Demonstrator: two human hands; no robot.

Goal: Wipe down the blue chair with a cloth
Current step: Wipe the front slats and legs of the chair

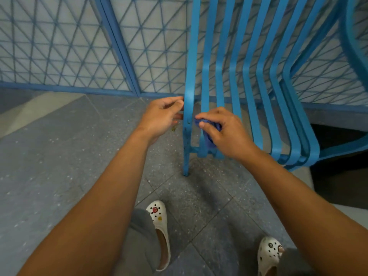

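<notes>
Down by my white clogs (160,232) the grey floor (59,156) spreads out. Ahead, my right hand (223,132) bunches the dark blue cloth (209,134) against the blue chair (249,76) slats, while my left hand (163,114) pinches the outermost slat, fingers curled round it.

Grey speckled tile floor (59,156); blue lattice railing (59,46) behind.
</notes>
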